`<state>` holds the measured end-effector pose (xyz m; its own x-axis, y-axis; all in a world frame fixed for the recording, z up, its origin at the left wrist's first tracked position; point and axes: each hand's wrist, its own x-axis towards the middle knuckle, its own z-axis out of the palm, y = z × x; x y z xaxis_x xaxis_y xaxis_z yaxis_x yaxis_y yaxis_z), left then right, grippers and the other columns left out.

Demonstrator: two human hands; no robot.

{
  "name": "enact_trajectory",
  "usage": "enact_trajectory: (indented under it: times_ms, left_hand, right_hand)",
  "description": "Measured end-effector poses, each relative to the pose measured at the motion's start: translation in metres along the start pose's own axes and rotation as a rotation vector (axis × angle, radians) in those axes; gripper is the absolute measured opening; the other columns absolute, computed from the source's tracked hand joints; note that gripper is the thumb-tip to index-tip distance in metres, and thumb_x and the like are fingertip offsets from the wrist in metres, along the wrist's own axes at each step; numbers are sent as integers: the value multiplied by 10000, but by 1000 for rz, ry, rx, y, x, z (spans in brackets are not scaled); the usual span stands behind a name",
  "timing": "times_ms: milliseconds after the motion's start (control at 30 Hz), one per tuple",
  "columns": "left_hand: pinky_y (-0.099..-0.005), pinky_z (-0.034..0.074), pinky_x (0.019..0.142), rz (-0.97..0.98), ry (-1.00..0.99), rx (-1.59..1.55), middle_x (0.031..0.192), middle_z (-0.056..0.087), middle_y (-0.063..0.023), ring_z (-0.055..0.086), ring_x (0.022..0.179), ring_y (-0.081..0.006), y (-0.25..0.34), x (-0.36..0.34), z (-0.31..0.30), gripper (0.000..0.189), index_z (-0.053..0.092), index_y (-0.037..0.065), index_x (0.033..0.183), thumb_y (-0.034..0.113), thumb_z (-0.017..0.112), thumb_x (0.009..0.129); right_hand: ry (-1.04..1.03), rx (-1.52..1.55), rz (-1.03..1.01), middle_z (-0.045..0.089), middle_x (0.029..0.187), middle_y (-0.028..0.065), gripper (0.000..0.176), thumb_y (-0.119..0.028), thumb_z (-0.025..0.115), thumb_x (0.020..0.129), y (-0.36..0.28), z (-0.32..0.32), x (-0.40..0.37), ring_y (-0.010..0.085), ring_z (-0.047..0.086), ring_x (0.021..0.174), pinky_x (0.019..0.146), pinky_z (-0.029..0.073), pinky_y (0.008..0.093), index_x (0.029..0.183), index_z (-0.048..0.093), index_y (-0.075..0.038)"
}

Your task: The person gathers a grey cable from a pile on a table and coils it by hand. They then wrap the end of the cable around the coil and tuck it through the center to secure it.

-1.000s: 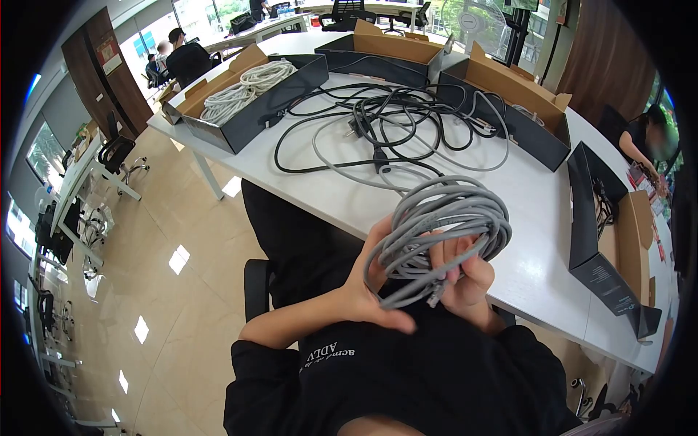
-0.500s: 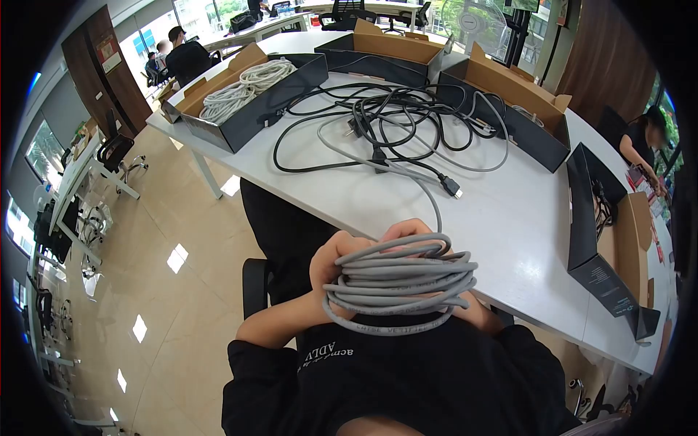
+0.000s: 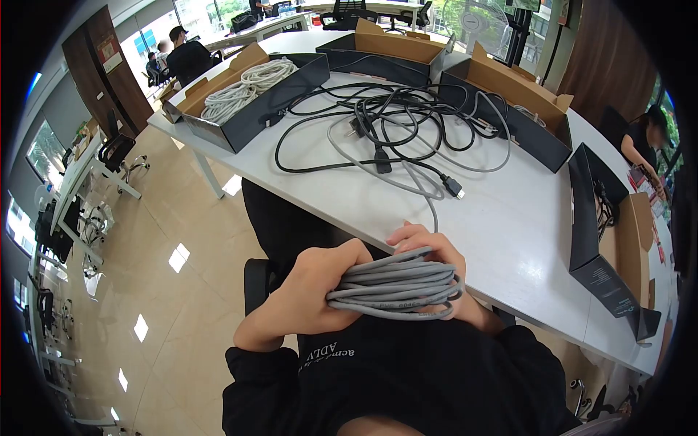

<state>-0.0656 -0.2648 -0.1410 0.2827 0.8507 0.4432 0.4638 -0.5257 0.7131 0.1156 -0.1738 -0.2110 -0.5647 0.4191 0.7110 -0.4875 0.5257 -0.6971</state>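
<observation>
A coil of grey cable (image 3: pixel 396 287) is held in front of my black shirt, below the table's near edge. My left hand (image 3: pixel 309 280) is closed round the coil's left end, its thumb on top. At the right end, my right hand (image 3: pixel 440 251) curls round the loops, with fingertips showing above them and the palm side partly hidden. From the coil a single grey strand (image 3: pixel 435 216) runs up onto the table. There it joins a tangle of black cables (image 3: pixel 378 127) with plugs, one being a black video-type connector (image 3: pixel 452 186) near the middle of the table.
Dark open boxes stand around the white table (image 3: pixel 509 232): a left box (image 3: pixel 243 123) holding pale coiled cable (image 3: pixel 251 87), a back box (image 3: pixel 378 62), a back-right box (image 3: pixel 523 131) and a right box (image 3: pixel 592 232) with black cable. A person (image 3: pixel 643 142) sits at the right.
The coil has been drawn together into a flatter, tighter bundle. Both hands have shifted around its ends, and the grey strand on the table has slid toward me into a bend.
</observation>
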Motion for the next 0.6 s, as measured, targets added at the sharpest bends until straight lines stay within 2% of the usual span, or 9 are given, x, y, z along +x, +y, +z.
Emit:
enact_trajectory:
  times_ms: [33,133,233,433,500,600]
  left_hand:
    - [-265,393,497,-20,-2,-5,592,509,-96,520,518,-264,3,0,-1,237,494,28,795,36,629,601]
    - [-283,402,510,-75,-17,-3,606,517,-107,525,533,-286,10,-2,-3,247,489,30,811,38,632,610]
    - [-311,413,513,-112,-53,55,622,525,-126,535,555,-305,12,-2,-4,259,482,29,820,54,647,621]
    - [-360,425,520,-112,-109,155,654,543,-156,551,602,-336,10,-1,-3,290,459,31,833,90,661,633]
    - [-364,425,521,-115,-120,150,657,547,-154,551,605,-339,10,-2,-2,287,455,31,829,88,656,632]
    - [-276,375,469,-93,-50,215,550,501,-110,510,489,-281,5,-4,4,247,499,35,726,130,690,602]
  right_hand:
    - [7,20,67,524,1043,165,577,-267,755,618,-1,-1,-1,210,528,921,946,287,379,1049,488,10]
    - [-69,-85,115,562,1014,125,563,-251,755,618,-3,-4,0,206,563,929,999,218,426,1053,492,-11]
    - [79,55,122,581,1023,106,546,-246,751,611,-3,8,-4,218,581,953,1032,118,472,1046,505,-27]
    - [-105,-89,102,598,1023,98,521,-169,735,597,-15,-2,8,230,591,942,1021,25,544,1047,512,-29]
    - [-135,-98,110,611,982,91,462,-114,713,600,-20,-1,10,230,599,914,1013,14,560,1014,530,-22]
    - [-207,-117,175,622,877,80,344,-53,667,613,-21,-1,11,223,613,811,1021,19,553,935,554,-9]
